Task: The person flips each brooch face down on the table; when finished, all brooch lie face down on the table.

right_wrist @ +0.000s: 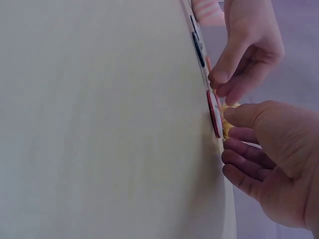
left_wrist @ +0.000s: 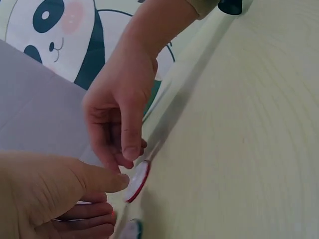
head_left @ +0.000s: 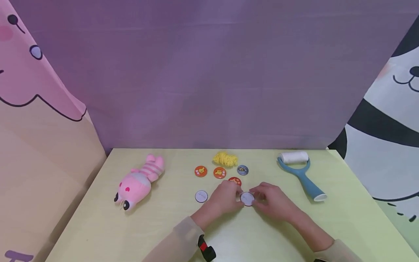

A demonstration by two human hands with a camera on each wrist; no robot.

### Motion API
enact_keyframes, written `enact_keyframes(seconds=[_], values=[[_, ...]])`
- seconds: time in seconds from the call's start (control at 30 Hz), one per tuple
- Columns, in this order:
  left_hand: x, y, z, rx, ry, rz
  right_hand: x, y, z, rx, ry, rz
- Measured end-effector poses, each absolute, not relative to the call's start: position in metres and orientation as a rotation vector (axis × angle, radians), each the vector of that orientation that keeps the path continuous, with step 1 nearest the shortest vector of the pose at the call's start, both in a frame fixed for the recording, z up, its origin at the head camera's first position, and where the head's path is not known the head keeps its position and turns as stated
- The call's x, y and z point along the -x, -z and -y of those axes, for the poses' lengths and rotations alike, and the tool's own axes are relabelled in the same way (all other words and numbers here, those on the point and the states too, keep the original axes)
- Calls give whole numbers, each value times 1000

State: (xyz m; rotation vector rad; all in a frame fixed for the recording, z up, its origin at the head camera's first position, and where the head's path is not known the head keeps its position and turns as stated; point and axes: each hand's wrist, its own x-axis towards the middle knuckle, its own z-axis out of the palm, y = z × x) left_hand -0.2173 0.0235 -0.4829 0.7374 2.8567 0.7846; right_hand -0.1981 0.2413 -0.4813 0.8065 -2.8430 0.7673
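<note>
and here we are, the left hand [head_left: 226,197] and the right hand [head_left: 274,201] well in close, apart from each other by just one white disc [head_left: 247,199]! it sits squarely between them, to the right of the left hand, to the left of the right; it's round, so no long axis to speak of, and neither hand looks clearly nearer. thumbs and bent fingers are right at opposite edges, though whether either is truly pinching, i cannot tell. now the count, moving outward: one red badge [head_left: 235,181], partly hidden behind the left hand; a second white disc [head_left: 201,196] to its left, making two; one blue-grey badge [head_left: 243,170]; two orange badges [head_left: 219,173]; one yellow string bundle [head_left: 225,159]; one blue-handled roller [head_left: 309,183] off right; one pink plush toy [head_left: 139,185] off left!
</note>
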Motion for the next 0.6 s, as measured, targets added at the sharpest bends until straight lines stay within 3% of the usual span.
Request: enact_keyframes(seconds=[0.2,0.6], values=[[221,461,17,-617,-820,-2903,210,470,-237,-785,-772,2857],[266,446,115,-470,-959,-3060,246,449,-205,-889,-807,2828]])
